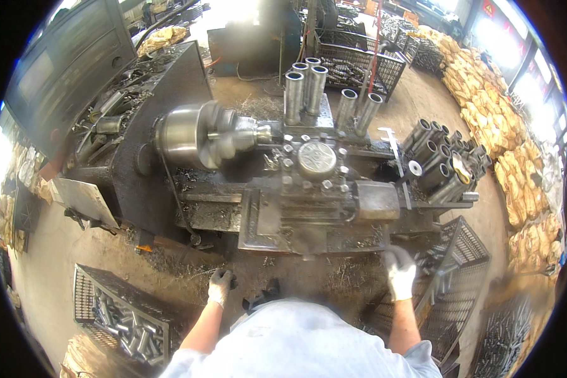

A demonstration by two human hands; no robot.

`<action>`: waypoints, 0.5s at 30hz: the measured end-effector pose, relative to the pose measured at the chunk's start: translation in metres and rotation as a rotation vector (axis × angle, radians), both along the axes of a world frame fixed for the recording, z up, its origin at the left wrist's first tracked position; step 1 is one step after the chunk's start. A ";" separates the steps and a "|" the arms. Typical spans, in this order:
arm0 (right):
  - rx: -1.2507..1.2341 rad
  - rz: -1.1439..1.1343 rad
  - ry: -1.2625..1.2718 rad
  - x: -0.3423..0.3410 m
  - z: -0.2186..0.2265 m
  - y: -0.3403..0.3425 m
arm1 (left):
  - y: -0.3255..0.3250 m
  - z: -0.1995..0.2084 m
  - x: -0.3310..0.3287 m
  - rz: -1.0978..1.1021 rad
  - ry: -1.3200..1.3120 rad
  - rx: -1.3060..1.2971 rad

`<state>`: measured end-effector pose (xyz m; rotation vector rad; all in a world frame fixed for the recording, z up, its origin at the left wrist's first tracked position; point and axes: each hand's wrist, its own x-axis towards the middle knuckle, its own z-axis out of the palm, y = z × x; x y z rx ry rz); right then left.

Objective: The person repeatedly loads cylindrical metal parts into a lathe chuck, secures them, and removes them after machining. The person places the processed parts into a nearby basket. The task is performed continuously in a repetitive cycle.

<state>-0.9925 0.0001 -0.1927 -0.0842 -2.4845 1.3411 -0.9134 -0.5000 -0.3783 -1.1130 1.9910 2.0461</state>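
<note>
My left hand [220, 287], in a white glove with dark fingers, is curled in front of the lathe's lower front; what it grips is hard to see. My right hand [399, 272], gloved the same way, reaches to the front right corner of the lathe carriage [252, 238]; its fingers are blurred. Behind them the chuck [192, 135] is smeared as if spinning, with a short shiny metal piece [263, 132] at its end. To the right of it stands the bolted tool post [317, 157], beside a block-shaped housing [377, 200].
Several metal tubes [317, 85] stand upright behind the tool post. More tubes [431, 154] lie stacked at the right, by a caliper [394, 148]. A mesh bin [123, 290] of metal pieces stands at lower left, another mesh bin [463, 264] at right. Sacks [485, 107] line the far right.
</note>
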 end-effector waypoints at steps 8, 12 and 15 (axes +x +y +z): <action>0.540 0.938 0.427 -0.168 0.177 -0.168 | -0.010 0.042 -0.038 -0.070 0.056 -0.128; 1.150 1.076 -0.061 -0.298 0.157 -0.283 | -0.003 0.041 -0.021 0.023 0.130 -0.184; 1.589 1.641 -0.240 -0.362 0.116 -0.338 | -0.005 0.021 0.007 0.194 0.096 0.086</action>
